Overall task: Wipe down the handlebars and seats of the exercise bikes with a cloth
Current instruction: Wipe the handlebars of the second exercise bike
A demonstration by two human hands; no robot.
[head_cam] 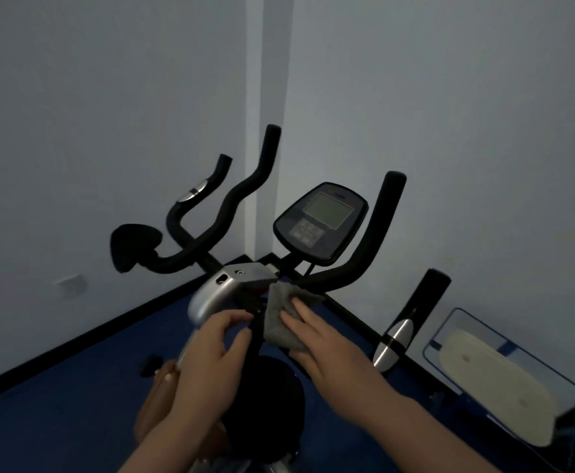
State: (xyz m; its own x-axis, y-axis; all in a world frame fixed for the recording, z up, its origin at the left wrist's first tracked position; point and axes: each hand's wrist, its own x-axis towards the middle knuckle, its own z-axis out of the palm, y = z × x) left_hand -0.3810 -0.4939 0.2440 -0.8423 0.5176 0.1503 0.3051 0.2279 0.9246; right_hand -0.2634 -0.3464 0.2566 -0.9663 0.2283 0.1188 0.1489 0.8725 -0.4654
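Hands count two. Right hand [316,339] lies on one grey cloth [284,319], fingers straight, pressing it against the dark post [255,332] just under the silver cover [218,291]. Left hand [218,346] curls its fingers and thumb round that same post from the other side. One console [320,221] stands above, between black handlebars: two horns [245,189] rise at left and one [378,227] at right. One dark seat [132,242] shows at far left. One silver-and-black post [405,329] and one clear-framed pale pad [497,384] lean against the right wall.
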